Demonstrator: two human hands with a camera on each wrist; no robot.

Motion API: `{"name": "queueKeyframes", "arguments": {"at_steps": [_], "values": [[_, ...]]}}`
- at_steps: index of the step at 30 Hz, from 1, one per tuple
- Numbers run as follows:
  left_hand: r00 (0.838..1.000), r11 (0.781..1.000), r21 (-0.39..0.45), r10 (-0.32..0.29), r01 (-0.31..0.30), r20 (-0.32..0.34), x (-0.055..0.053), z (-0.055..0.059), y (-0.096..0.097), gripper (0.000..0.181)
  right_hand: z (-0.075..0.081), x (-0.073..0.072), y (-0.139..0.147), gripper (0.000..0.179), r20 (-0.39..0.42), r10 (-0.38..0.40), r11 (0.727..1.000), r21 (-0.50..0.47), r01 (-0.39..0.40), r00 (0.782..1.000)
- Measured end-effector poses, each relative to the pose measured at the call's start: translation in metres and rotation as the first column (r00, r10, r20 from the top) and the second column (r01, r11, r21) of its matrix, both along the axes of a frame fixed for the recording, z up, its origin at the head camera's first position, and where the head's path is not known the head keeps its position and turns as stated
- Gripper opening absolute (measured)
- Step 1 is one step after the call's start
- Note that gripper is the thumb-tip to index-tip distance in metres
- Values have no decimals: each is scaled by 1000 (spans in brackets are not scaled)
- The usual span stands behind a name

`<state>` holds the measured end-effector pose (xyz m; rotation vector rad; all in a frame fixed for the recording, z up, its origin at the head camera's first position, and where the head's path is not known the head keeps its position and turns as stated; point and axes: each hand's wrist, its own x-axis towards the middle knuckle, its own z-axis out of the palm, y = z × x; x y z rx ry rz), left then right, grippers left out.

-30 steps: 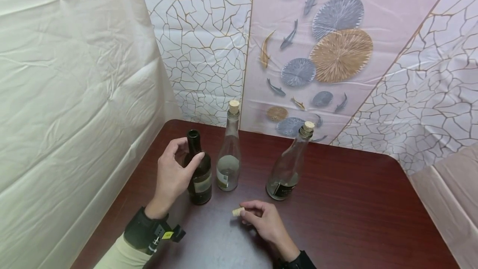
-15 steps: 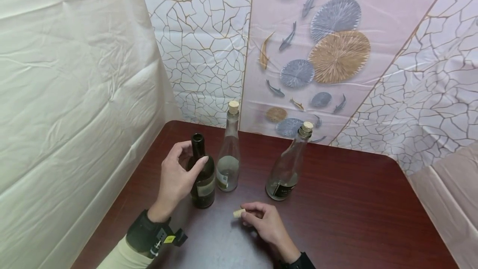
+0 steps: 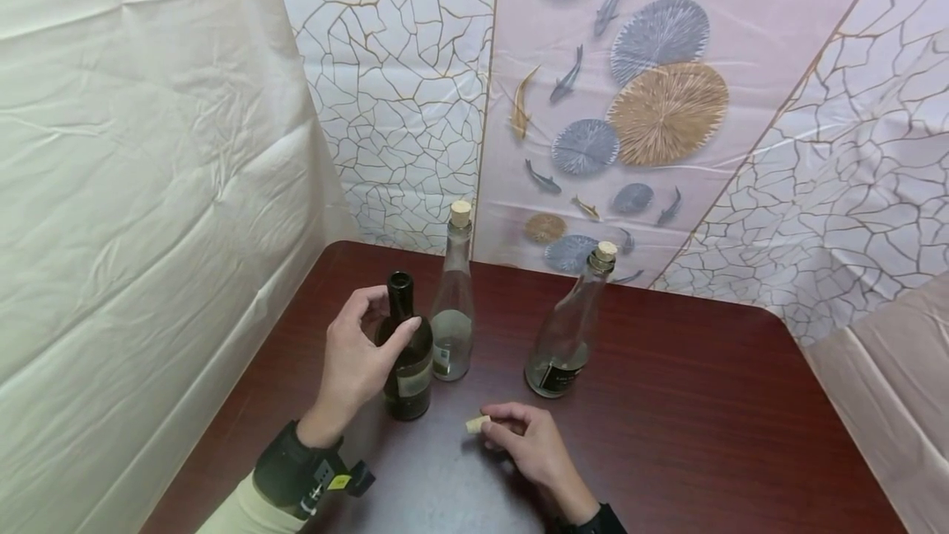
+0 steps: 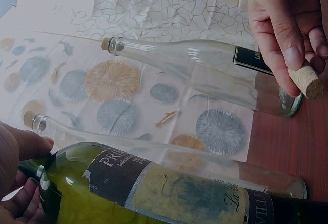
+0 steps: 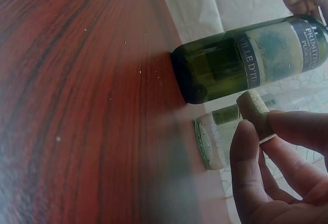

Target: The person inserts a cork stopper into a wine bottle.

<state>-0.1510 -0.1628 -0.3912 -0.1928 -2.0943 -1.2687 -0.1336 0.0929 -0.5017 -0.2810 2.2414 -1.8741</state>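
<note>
My left hand (image 3: 359, 353) grips a dark green wine bottle (image 3: 408, 381) around its shoulder and lower neck. The bottle is upright and its mouth has no cork in it. In the left wrist view its torn paper label (image 4: 174, 188) faces the camera. Low over the table, my right hand (image 3: 530, 439) pinches a loose cork (image 3: 478, 424) between thumb and fingers, with one end sticking out. The right wrist view shows that cork (image 5: 253, 112) in front of the green bottle (image 5: 220, 62).
A clear bottle (image 3: 454, 328) with a cork in its mouth stands just behind the green one. Another clear corked bottle (image 3: 567, 344) with a black label is farther right. All are on a dark red wooden table (image 3: 704, 402), with patterned cloth (image 3: 586, 89) hanging behind.
My left hand has brought the green bottle a little to the right and nearer, toward the cork. The right hand with the cork has hardly moved.
</note>
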Motion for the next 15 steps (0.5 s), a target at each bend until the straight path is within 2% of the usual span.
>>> {"name": "queueKeyframes", "arguments": {"at_steps": [6,15], "values": [[1000,1000,4,-22,22,2,2,0,6,40,-1,1,1,36,16,-4,1000,24,4,1000],[999,999,2,-39,39,-11,2,-1,14,39,1,3,2,37,26,-21,1000,-19,21,999]]}}
